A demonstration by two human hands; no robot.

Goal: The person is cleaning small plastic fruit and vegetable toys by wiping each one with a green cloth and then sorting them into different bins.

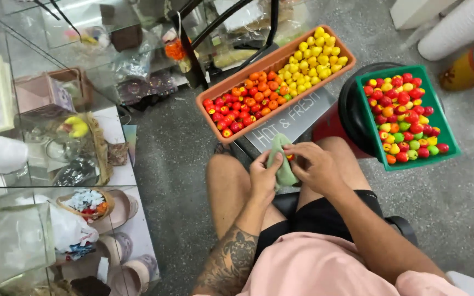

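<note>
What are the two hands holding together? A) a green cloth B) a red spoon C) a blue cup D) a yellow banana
A: the left hand and the right hand both grip a pale green cloth above the knees, with a bit of something small and red-orange showing inside it, near the long tray of small red, orange and yellow fruits.

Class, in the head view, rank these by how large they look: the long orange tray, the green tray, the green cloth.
1. Long orange tray
2. Green tray
3. Green cloth, partly covered by both hands, so its full size is unclear.
</note>
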